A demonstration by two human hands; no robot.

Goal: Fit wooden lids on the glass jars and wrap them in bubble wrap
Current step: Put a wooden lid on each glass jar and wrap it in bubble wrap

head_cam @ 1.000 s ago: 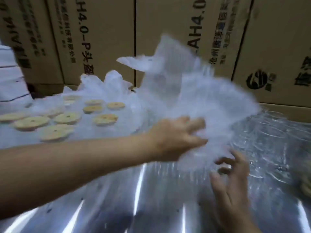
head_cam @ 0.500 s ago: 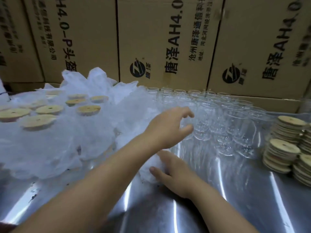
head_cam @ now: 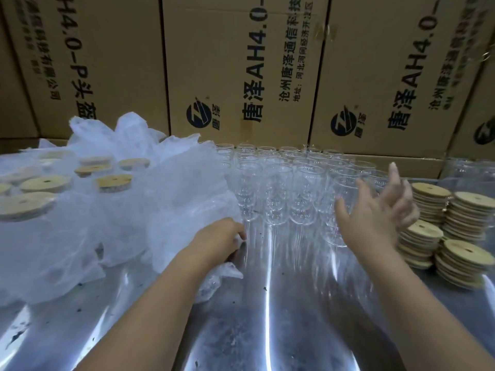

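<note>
Currently, the left hand (head_cam: pixel 222 243) is gripping the bubble wrap (head_cam: pixel 160 204) on the desk (head_cam: pixel 267 317) while the right hand (head_cam: pixel 375 212) is hovering open-fingered near the glass jars (head_cam: pixel 276 188).

One wide-angle view, worn on the head, looks forward and down over the tabletop (head_cam: pixel 281 330). Both forearms enter from the near edge, so the left hand (head_cam: pixel 218 243) and right hand (head_cam: pixel 375 218) sit close, mid-frame. The wrap (head_cam: pixel 160 210) fills the left, jars (head_cam: pixel 281 183) the middle, lids (head_cam: pixel 460 202) the right; a wall of boxes (head_cam: pixel 241 62) closes the far side.
</note>
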